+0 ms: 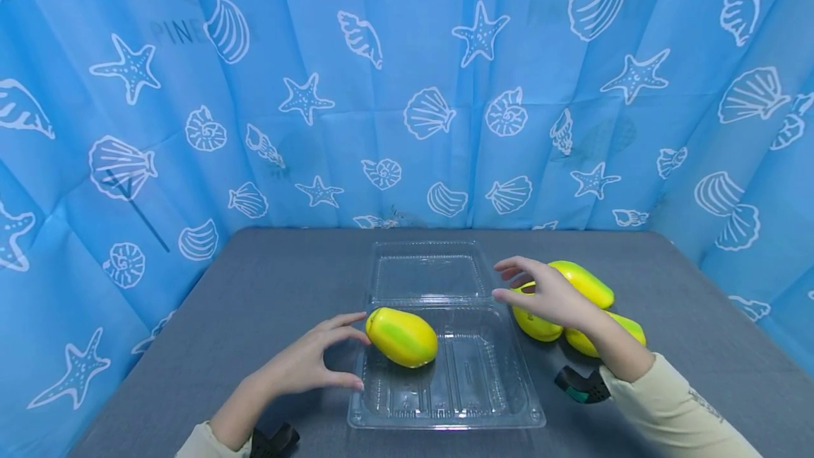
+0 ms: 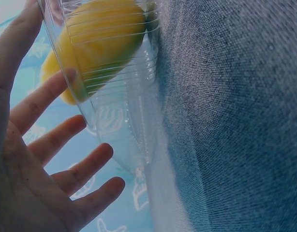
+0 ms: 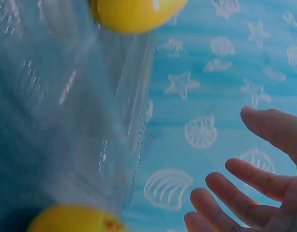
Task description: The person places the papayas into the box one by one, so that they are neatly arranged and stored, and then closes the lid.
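A yellow-green papaya [image 1: 402, 338] lies in the left part of a clear plastic clamshell box [image 1: 473, 373], whose lid [image 1: 429, 274] is folded back flat behind it. Spread at the box's left edge, my left hand [image 1: 308, 359] has its fingertips close to the papaya's left end and its thumb near the rim. In the left wrist view, its fingers [image 2: 95, 169] are extended beside the clear wall. My right hand [image 1: 550, 295] is raised just right of the lid, fingers loosely bent with nothing in them. Below it sits another papaya [image 1: 537, 320], partly covered by the hand.
Two more papayas lie at the right, one farther back [image 1: 585, 285] and one [image 1: 626, 331] partly behind the right forearm. A dark grey cloth covers the table [image 1: 286, 274]. Behind it hangs a blue curtain [image 1: 394, 69] with white shells and starfish.
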Demonstrator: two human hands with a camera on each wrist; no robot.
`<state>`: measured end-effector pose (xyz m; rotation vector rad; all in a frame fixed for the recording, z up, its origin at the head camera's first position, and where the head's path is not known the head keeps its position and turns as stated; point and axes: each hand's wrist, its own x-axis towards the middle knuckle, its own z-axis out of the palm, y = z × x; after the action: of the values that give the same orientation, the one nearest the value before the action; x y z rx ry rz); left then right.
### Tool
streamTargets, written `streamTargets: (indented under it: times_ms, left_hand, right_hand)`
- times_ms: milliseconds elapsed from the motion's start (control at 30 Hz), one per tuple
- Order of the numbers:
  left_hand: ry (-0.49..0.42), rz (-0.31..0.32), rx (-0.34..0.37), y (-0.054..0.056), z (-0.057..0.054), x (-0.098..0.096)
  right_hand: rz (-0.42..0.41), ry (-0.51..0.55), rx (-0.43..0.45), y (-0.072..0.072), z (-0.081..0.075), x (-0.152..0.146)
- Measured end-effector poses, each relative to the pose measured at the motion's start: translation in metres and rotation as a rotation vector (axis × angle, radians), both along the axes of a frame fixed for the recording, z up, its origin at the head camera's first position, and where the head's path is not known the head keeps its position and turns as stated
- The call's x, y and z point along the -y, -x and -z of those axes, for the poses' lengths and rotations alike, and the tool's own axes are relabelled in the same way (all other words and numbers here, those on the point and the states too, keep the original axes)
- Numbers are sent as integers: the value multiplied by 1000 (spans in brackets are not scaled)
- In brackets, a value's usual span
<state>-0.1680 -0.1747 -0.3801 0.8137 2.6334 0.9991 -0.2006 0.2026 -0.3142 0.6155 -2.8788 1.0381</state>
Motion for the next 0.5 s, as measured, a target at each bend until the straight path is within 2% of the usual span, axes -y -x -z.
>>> streamTargets:
  times_ms: [233, 500]
  left_hand:
    - [-2, 0, 5, 0, 0, 1]
    - [-5, 1, 4, 0, 1, 0]
  right_hand:
    - [93, -60, -25, 2, 5, -23]
    - [123, -149, 6, 4, 17, -36]
